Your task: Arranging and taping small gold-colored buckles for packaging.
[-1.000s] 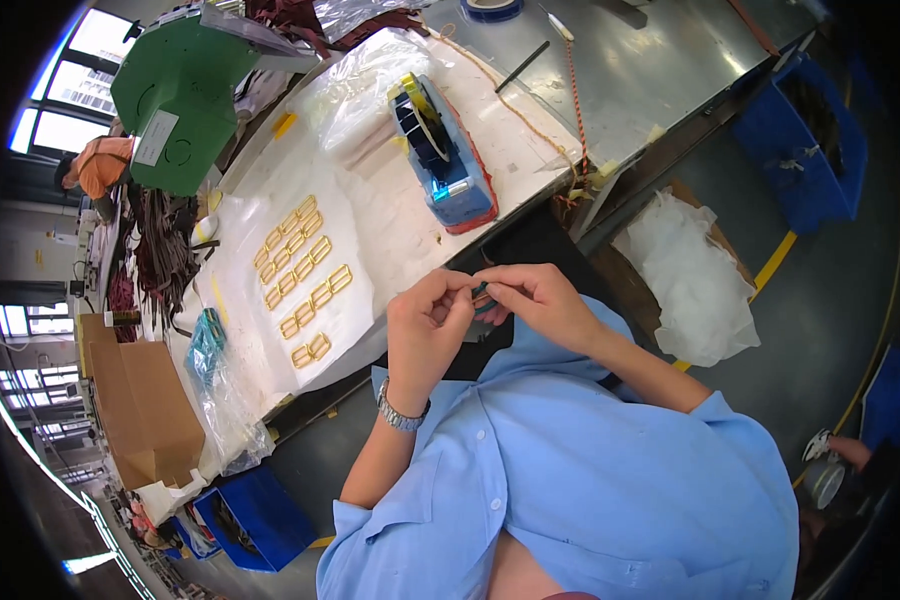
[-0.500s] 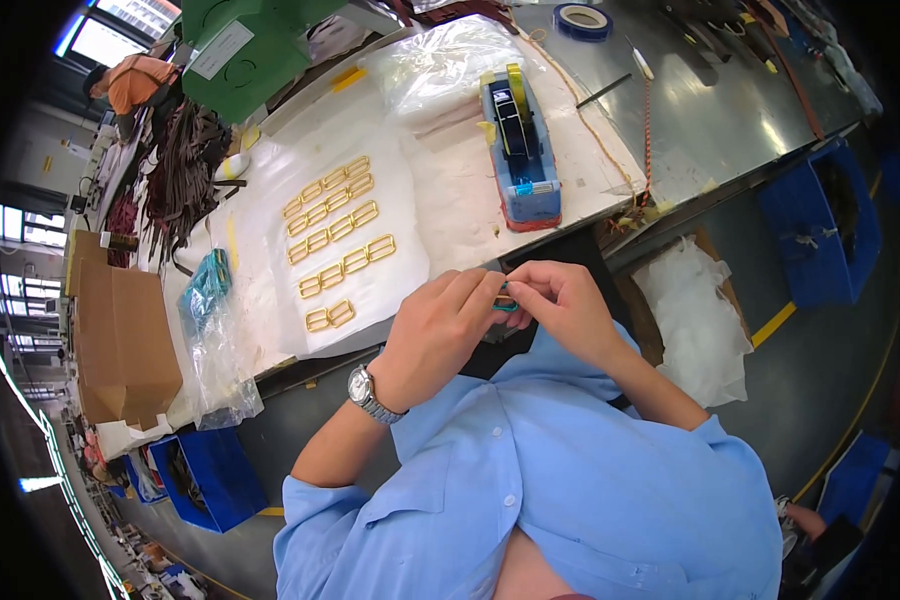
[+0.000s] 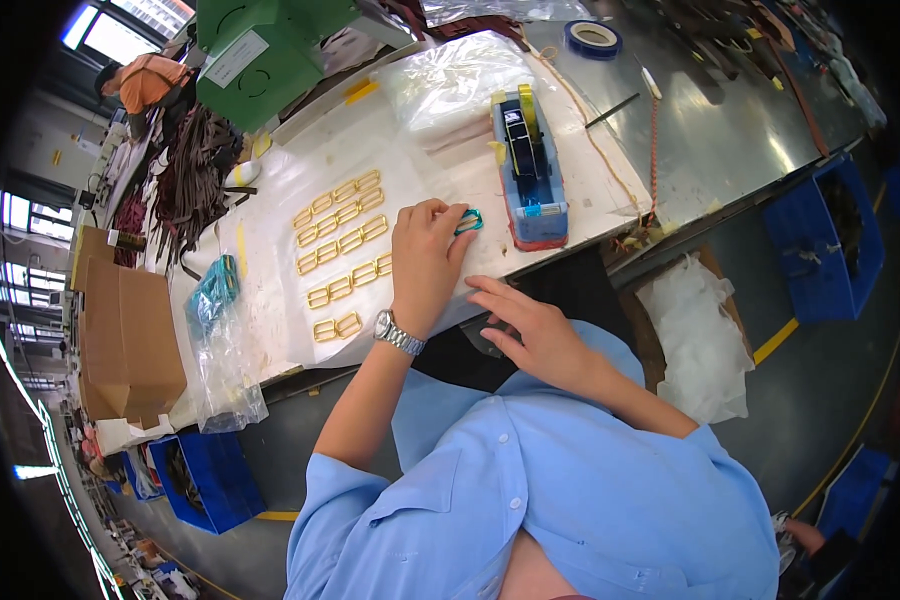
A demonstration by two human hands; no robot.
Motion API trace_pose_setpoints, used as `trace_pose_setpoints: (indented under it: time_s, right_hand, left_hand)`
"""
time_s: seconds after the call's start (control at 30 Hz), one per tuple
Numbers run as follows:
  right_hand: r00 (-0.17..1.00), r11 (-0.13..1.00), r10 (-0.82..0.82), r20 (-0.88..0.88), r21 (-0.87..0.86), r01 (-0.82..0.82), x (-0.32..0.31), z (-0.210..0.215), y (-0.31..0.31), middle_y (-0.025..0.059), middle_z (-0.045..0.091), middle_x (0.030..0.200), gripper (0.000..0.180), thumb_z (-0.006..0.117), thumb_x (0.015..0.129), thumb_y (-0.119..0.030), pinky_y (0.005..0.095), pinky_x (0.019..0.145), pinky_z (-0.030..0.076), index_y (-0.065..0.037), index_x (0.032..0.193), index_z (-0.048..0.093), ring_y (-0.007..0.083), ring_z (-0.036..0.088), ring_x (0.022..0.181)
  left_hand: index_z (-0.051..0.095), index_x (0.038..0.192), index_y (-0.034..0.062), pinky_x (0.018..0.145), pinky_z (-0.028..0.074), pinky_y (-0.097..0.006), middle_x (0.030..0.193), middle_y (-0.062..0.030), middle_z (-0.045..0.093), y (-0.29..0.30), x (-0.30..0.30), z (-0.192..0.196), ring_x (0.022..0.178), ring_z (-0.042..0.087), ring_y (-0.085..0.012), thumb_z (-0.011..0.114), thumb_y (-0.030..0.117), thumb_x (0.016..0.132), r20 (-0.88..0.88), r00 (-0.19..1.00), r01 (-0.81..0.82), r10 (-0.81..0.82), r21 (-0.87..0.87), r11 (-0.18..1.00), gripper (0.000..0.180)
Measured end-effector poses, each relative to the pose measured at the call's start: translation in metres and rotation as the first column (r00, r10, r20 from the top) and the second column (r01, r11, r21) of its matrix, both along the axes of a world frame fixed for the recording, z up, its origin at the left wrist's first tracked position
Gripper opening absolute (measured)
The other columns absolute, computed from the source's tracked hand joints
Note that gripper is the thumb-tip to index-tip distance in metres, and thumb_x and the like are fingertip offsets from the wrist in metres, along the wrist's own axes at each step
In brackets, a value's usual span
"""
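Observation:
My left hand (image 3: 430,255) reaches over the white sheet on the table, fingers closed on a small slide buckle (image 3: 470,221) that shows teal, apparently with film on it. Rows of gold slide buckles (image 3: 342,240) lie on the white sheet (image 3: 282,300) to the left of that hand, which hides part of one row. Close to the table's front edge, my right hand (image 3: 535,340) has its fingers stretched apart and holds nothing. A blue tape dispenser (image 3: 536,195) with a yellowish roll stands right of the held buckle.
Left of the rows lies a clear bag with teal pieces (image 3: 212,290), beside a cardboard box (image 3: 130,340). A green machine (image 3: 255,65) and brown straps (image 3: 185,165) are at the back. A blue tape roll (image 3: 592,40) sits on the metal tabletop. Another person (image 3: 148,82) stands far left.
My hands were together at the table's front edge around the buckle. The left has carried it forward over the table; the right has let go and opened.

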State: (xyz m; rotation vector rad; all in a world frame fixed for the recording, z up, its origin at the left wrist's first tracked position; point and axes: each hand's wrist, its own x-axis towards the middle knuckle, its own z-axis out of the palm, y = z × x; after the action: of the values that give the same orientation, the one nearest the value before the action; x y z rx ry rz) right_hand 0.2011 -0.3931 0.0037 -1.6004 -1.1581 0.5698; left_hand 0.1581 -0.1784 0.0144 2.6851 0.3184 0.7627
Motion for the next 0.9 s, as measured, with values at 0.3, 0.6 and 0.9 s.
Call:
trace_pose_setpoints:
  time_s: [0.3, 0.6, 0.9]
  right_hand:
    - [0.892, 0.886, -0.387, -0.235, 0.175, 0.430, 0.028, 0.040, -0.034, 0.0118, 0.079, 0.115, 0.018, 0.066, 0.105, 0.001, 0.0273, 0.077, 0.060, 0.004, 0.119, 0.077, 0.0139, 0.074, 0.085]
    - [0.882, 0.904, -0.427, -0.199, -0.103, 0.415, 0.100, 0.058, 0.006, 0.0055, 0.078, 0.097, 0.030, 0.071, 0.108, -0.024, 0.0263, 0.059, 0.050, 0.003, 0.117, 0.081, 0.0077, 0.060, 0.063]
    - [0.889, 0.933, -0.331, -0.316, 0.034, 0.359, 0.112, 0.056, 0.015, 0.0031, 0.078, 0.089, 0.026, 0.079, 0.101, -0.020, 0.0222, 0.062, 0.048, 0.004, 0.108, 0.082, 0.0046, 0.062, 0.070]
  left_hand:
    - [0.078, 0.110, 0.0000, 0.088, 0.058, -0.035, 0.107, -0.0125, 0.079, 0.012, -0.062, 0.069, 0.099, 0.076, -0.0264, 0.076, -0.001, 0.096, 0.158, 0.978, -0.117, 0.134, -0.111, 0.987, 0.015]
    - [0.077, 0.103, 0.0046, 0.075, 0.056, -0.040, 0.096, -0.0096, 0.076, -0.020, -0.014, 0.083, 0.087, 0.071, -0.0298, 0.077, 0.001, 0.092, 0.233, 0.953, 0.210, -0.194, -0.046, 0.977, 0.012]
    - [0.076, 0.109, 0.0068, 0.079, 0.056, -0.043, 0.099, -0.0092, 0.071, -0.013, 0.085, 0.067, 0.094, 0.065, -0.0309, 0.080, 0.008, 0.087, 0.254, 0.914, 0.300, -0.316, 0.099, 0.949, 0.022]
